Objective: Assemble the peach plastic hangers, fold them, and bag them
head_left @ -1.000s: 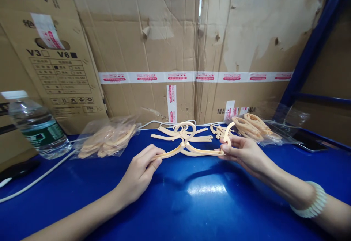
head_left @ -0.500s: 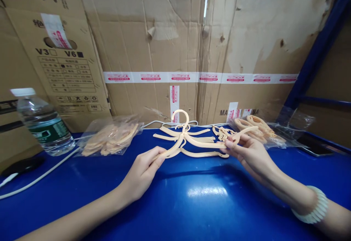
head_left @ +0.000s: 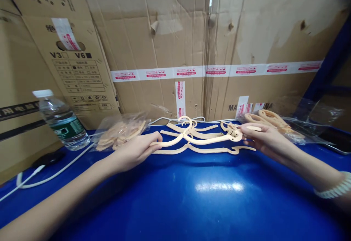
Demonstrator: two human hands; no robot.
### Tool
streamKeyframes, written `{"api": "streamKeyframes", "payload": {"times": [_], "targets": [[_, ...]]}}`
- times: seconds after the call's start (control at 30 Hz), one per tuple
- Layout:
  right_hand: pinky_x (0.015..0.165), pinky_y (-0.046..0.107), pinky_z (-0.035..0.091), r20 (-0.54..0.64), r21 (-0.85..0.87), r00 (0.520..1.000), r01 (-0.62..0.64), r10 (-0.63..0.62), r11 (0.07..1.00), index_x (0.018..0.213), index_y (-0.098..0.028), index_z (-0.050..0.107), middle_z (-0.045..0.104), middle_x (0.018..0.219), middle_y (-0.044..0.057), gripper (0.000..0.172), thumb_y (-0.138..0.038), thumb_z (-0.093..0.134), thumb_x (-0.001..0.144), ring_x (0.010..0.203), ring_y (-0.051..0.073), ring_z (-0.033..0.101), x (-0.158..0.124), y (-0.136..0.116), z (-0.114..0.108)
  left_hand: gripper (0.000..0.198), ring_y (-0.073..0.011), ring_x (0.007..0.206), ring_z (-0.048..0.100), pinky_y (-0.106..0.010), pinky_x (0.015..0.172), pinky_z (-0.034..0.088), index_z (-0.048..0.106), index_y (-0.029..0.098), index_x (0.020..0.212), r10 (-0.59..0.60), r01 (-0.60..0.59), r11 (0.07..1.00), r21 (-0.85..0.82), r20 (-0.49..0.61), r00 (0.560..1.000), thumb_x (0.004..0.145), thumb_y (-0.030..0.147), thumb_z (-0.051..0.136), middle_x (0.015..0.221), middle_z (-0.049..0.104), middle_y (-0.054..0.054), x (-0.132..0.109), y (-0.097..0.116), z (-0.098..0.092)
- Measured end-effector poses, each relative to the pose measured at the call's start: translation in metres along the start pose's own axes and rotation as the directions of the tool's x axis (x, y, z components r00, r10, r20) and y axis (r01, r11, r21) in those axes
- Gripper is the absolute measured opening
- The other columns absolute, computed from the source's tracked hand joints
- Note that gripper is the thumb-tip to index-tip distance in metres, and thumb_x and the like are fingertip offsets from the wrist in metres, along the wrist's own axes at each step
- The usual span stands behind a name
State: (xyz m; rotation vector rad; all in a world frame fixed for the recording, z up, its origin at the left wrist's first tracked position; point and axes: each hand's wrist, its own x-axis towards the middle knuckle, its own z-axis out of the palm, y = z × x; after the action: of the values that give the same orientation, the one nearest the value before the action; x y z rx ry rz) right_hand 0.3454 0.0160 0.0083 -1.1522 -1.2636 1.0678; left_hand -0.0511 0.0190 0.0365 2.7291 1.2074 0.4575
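Cream hanger (head_left: 203, 141), held over blue table (head_left: 175, 197) | left hand (head_left: 137, 148) pinches one end, right hand (head_left: 261, 138) pinches hooked end piece (head_left: 239, 136) opposite | step: apparently fitting end piece | next calls for steady left hold

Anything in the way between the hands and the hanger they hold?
Nothing visible. The left hand grips one arm of the hanger, and the right hand holds the curved piece at its other end. Another hanger shape shows just below it in the picture, and more parts lie beyond, but none comes between hand and hanger.
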Motion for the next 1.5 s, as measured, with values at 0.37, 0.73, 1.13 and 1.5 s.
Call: {"api": "streamKeyframes", "payload": {"times": [0.37, 0.73, 1.13, 1.5], "targets": [[0.071, 0.034, 0.045, 0.440, -0.640, 0.898, 0.314, 0.000, 0.701, 0.076, -0.019, 0.071, 0.073, 0.078, 0.006, 0.039, -0.057, 0.073, 0.070, 0.076, 0.023, 0.063, 0.015, 0.000, -0.018, 0.019, -0.0214, 0.082, 0.053, -0.033, 0.073, 0.038, 0.057, 0.018, 0.088, 0.174, -0.197, 0.941, 0.274, 0.104, 0.979, 0.098, 0.027, 0.043, 0.090, 0.060, -0.005, 0.001, 0.000, 0.017], [0.071, 0.035, 0.048, 0.456, -0.717, 0.889, 0.394, -0.040, 0.575, 0.075, -0.021, 0.072, 0.073, 0.079, 0.005, 0.032, -0.053, 0.069, 0.075, 0.076, 0.024, 0.064, 0.007, -0.006, -0.016, 0.014, -0.0213, 0.082, 0.053, -0.033, 0.072, 0.038, 0.055, 0.019, 0.088, 0.188, -0.196, 0.955, 0.223, 0.056, 0.981, 0.095, 0.024, 0.044, 0.089, 0.060, -0.004, -0.001, 0.005, 0.023], [0.072, 0.036, 0.047, 0.489, -0.752, 0.872, 0.437, -0.028, 0.493, 0.105, -0.018, 0.071, 0.066, 0.090, 0.008, 0.051, -0.061, 0.062, 0.079, 0.083, 0.026, 0.062, 0.003, -0.001, -0.007, 0.031, -0.0248, 0.116, 0.051, -0.041, 0.098, 0.042, 0.052, 0.024, 0.127, 0.159, -0.160, 0.987, 0.022, 0.024, 0.987, 0.098, 0.028, 0.042, 0.126, 0.056, -0.009, -0.003, 0.005, 0.036], [0.089, 0.044, 0.045, 0.543, -0.709, 0.831, 0.532, -0.124, 0.463, 0.101, -0.021, 0.069, 0.061, 0.102, 0.009, 0.038, -0.054, 0.062, 0.082, 0.100, 0.028, 0.056, -0.005, 0.003, 0.007, 0.021, -0.0241, 0.106, 0.054, -0.041, 0.094, 0.043, 0.057, 0.022, 0.113, 0.109, -0.112, 0.993, -0.044, -0.062, 0.992, 0.096, 0.026, 0.045, 0.114, 0.061, -0.008, -0.001, 0.005, 0.047]]}}
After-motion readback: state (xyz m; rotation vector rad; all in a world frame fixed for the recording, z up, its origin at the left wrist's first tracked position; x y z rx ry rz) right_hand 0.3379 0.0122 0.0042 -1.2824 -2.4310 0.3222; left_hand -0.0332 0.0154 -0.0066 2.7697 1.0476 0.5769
